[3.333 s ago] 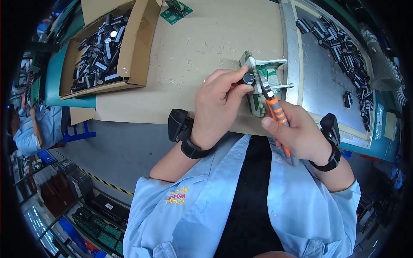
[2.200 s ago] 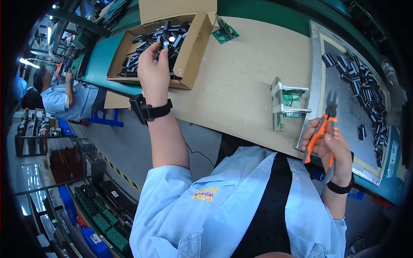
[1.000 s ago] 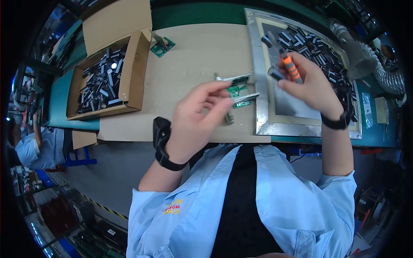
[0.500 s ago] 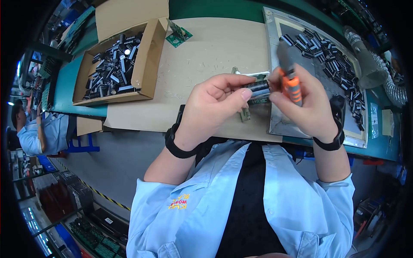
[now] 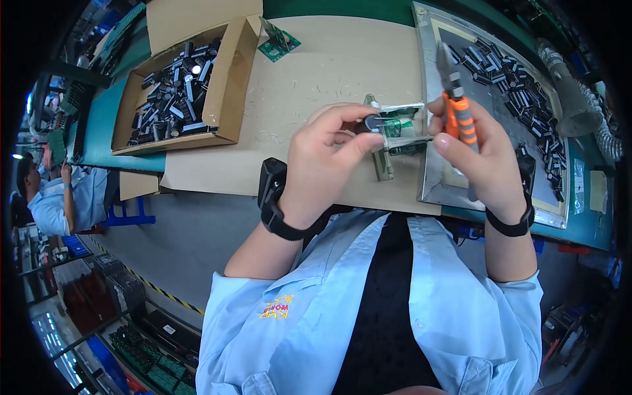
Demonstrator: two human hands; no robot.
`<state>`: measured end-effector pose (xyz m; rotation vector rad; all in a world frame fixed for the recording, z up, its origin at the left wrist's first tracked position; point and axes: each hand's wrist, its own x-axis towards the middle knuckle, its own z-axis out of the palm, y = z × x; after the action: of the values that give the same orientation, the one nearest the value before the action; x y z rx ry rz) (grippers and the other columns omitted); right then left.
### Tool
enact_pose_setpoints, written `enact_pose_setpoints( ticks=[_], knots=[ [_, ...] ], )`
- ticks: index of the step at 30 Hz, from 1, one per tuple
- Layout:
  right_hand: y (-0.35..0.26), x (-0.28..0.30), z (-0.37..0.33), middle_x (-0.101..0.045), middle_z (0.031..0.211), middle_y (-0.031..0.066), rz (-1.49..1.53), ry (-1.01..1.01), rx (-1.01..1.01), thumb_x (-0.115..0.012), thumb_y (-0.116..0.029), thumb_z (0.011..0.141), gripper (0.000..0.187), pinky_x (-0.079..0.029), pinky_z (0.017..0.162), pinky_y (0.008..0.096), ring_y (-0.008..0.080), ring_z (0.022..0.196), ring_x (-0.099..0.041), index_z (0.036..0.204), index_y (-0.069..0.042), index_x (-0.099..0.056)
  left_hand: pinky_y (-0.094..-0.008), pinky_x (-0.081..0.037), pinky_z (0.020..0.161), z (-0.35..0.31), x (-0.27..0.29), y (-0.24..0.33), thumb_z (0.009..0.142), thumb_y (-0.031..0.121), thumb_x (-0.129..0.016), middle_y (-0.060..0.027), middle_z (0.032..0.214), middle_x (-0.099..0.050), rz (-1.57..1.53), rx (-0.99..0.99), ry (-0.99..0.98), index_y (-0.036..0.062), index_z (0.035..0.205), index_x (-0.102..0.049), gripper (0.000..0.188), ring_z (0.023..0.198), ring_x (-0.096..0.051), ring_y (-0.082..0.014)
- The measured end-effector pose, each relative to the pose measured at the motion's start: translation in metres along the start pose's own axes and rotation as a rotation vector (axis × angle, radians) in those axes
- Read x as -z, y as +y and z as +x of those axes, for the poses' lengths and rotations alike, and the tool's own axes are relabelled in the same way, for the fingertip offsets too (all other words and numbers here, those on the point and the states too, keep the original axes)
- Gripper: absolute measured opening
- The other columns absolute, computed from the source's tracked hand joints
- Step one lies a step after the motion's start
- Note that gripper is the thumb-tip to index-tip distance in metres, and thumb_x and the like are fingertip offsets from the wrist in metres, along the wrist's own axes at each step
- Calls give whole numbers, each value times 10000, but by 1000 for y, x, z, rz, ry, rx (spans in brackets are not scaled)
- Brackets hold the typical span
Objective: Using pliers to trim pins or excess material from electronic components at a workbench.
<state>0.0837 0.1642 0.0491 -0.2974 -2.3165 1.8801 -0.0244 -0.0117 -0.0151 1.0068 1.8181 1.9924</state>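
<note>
Between the thumb and fingers of my left hand is a black cylindrical capacitor, its end with thin wire leads turned to the right. My right hand is wrapped round orange-and-grey pliers, whose jaws point up and away, apart from the capacitor. Under and just right of the capacitor, a green circuit board sits in a metal frame on the brown work sheet. My left fingers partly cover the frame's left side.
A cardboard box full of capacitors stands at the left. Beside it lies a small green board. Clipped wire bits are scattered on the brown sheet. A framed tray of capacitors fills the right, near a flexible duct. A person sits far left.
My left hand has turned the capacitor from lying sideways to end-on. The pliers have moved right, away from it, and the frame below shows more.
</note>
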Motion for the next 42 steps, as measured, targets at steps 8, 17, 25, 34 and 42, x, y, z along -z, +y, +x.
enact_pose_setpoints(
  ticks=[8, 17, 25, 34, 42],
  knots=[
    [16, 8, -23, -557, 896, 10, 60, 1, -164, -659, -220, 817, 434, -400, 699, 208, 69, 786, -493, 1154, 13, -516, -222, -529, 712, -6, -7, -27, 799, -36, -649, -85, 931, -612, -43, 136, 58, -51, 1061, -586, 270, 805, -639, -122],
    [26, 3, -37, -557, 902, 18, 193, -78, -384, -642, -249, 835, 466, -405, 686, 211, 78, 787, -501, 1191, 12, -492, -249, -519, 792, -11, -7, -30, 818, -73, -614, -109, 999, -605, 10, 104, 65, -57, 1077, -562, 265, 888, -630, -146],
    [20, -2, -35, -570, 888, 36, 115, -161, -407, -606, -217, 860, 413, -436, 695, 218, 92, 770, -528, 1178, 19, -491, -229, -537, 700, -11, -7, -36, 789, -59, -646, -89, 947, -594, -70, 153, 105, -26, 1020, -611, 236, 826, -649, -136],
    [17, -14, -25, -582, 856, 45, 149, -303, -620, -581, -215, 895, 339, -472, 724, 241, 104, 773, -565, 1124, 26, -512, -224, -533, 700, -7, -8, -36, 777, -54, -660, -83, 936, -596, -80, 149, 105, -25, 1006, -616, 235, 815, -647, -134],
    [16, -23, -27, -585, 854, 43, 182, -294, -676, -568, -226, 909, 332, -475, 726, 246, 106, 785, -573, 1125, 22, -517, -232, -529, 683, 2, -4, -34, 779, -46, -653, -84, 908, -615, -15, 165, 78, -25, 1000, -622, 223, 792, -647, -134]
  ],
)
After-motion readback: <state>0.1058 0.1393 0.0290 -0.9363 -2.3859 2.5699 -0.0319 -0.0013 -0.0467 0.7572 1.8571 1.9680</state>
